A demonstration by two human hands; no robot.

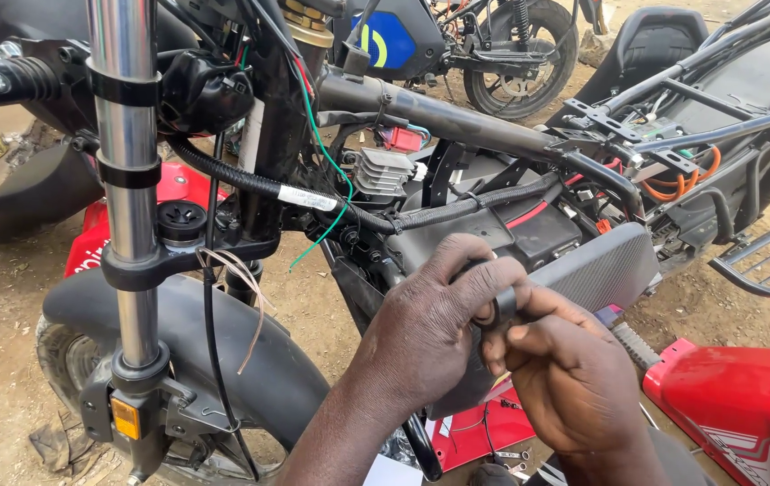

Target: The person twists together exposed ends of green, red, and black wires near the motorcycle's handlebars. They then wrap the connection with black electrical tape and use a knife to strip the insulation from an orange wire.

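A: Any containers with something in them?

B: No real ones. The stripped bike frame [457, 121] is the nearest thing: inside it sit a grey box [597, 265], a finned part [380, 173] and a red plug [403, 139], with a black loom [250, 184] and a green wire [326, 157] running past.

A: And the hands?

B: They meet just in front of the grey box. The left hand [430, 324] is closed, its fingertips pinching a small black roll [500, 308], which looks like tape. The right hand [565, 378] comes up from below, thumb and forefinger narrowed onto the same roll.

A: So where is the roll exactly?

B: Between the two hands, touching both, against the lower left corner of the box. I cannot tell whether any tape is pulled off it.

A: What else is about?

B: The chrome fork [128, 180] and black mudguard [214, 351] stand to the left, red panels [745, 405] lie on the dirt to the right, and a second bike [493, 45] is parked behind.
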